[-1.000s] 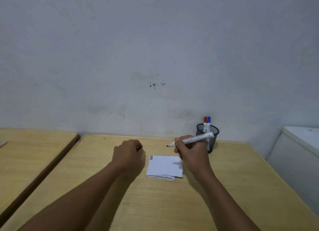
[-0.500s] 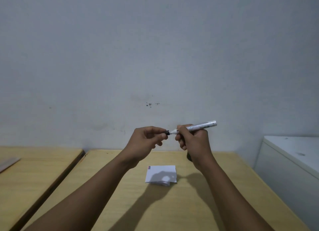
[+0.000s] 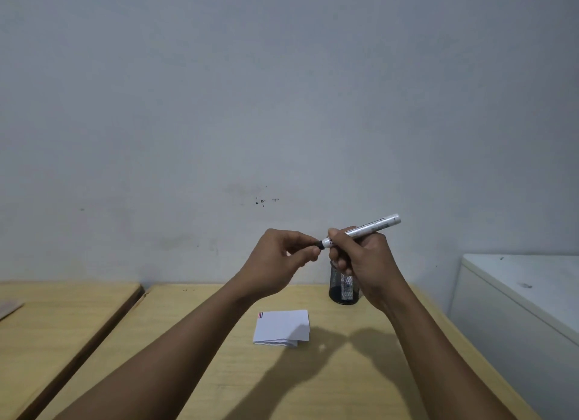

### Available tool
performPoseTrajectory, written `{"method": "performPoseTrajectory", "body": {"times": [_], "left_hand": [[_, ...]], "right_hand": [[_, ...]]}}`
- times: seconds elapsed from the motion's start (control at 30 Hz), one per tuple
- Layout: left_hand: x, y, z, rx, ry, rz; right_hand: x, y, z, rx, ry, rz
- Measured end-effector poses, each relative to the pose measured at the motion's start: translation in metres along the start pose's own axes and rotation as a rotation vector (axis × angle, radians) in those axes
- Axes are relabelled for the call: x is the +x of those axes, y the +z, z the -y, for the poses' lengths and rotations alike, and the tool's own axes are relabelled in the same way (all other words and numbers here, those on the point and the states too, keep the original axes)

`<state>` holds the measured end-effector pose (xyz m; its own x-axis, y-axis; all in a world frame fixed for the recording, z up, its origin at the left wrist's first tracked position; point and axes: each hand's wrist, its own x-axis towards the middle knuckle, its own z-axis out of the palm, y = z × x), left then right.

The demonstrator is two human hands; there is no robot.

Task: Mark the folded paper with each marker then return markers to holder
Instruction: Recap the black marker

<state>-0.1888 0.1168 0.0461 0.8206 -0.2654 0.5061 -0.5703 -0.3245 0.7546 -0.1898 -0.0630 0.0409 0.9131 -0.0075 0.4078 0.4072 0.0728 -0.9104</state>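
A white marker (image 3: pixel 366 228) is held above the table, its barrel gripped in my right hand (image 3: pixel 360 259). My left hand (image 3: pixel 282 256) pinches the black cap (image 3: pixel 320 244) at the marker's left end; the cap sits on the tip. The folded white paper (image 3: pixel 282 327) lies flat on the wooden table (image 3: pixel 282 382) below my hands, with small red and blue marks at its top-left corner. The black mesh holder (image 3: pixel 340 289) stands behind my right hand, which hides most of it; a marker barrel shows through the mesh.
A second wooden table (image 3: pixel 53 325) stands to the left across a narrow gap. A white cabinet (image 3: pixel 520 300) sits at the right. A plain wall (image 3: pixel 282 106) rises right behind the tables.
Both hands rose from the table and came together. My left hand brought the black cap onto the marker's bare tip. The view tilted upward.
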Motion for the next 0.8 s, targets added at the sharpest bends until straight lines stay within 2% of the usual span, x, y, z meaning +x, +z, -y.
{"method": "performPoseTrajectory", "body": {"times": [0.13,0.2,0.27,0.37,0.43,0.53,0.6,0.7,0.8], "left_hand": [[0.013,0.019,0.0,0.366,0.208,-0.12],[0.021,0.027,0.003,0.474,0.185,-0.136],[0.032,0.032,0.006,0.509,0.132,-0.17],[0.052,0.038,0.008,0.603,0.145,-0.218],[0.064,0.043,0.009,0.674,0.195,-0.197],[0.08,0.054,0.014,0.703,0.271,-0.142],[0.092,0.061,0.018,0.64,0.284,-0.135],[0.107,0.071,0.032,0.509,0.227,-0.124],[0.116,0.084,0.064,0.646,0.129,-0.003]], "right_hand": [[0.007,-0.011,-0.005,0.076,0.093,-0.075],[0.013,-0.019,-0.006,0.019,0.147,-0.065],[0.021,-0.029,-0.01,-0.159,0.139,-0.153],[0.034,-0.046,-0.02,-0.574,-0.1,-0.355],[0.042,-0.055,-0.029,-0.758,-0.255,-0.267],[0.059,-0.066,-0.04,-0.925,-0.353,-0.135],[0.072,-0.071,-0.045,-0.935,-0.372,-0.119],[0.093,-0.081,-0.057,-0.817,-0.306,-0.139],[0.111,-0.093,-0.077,-0.714,-0.19,-0.221]]}}
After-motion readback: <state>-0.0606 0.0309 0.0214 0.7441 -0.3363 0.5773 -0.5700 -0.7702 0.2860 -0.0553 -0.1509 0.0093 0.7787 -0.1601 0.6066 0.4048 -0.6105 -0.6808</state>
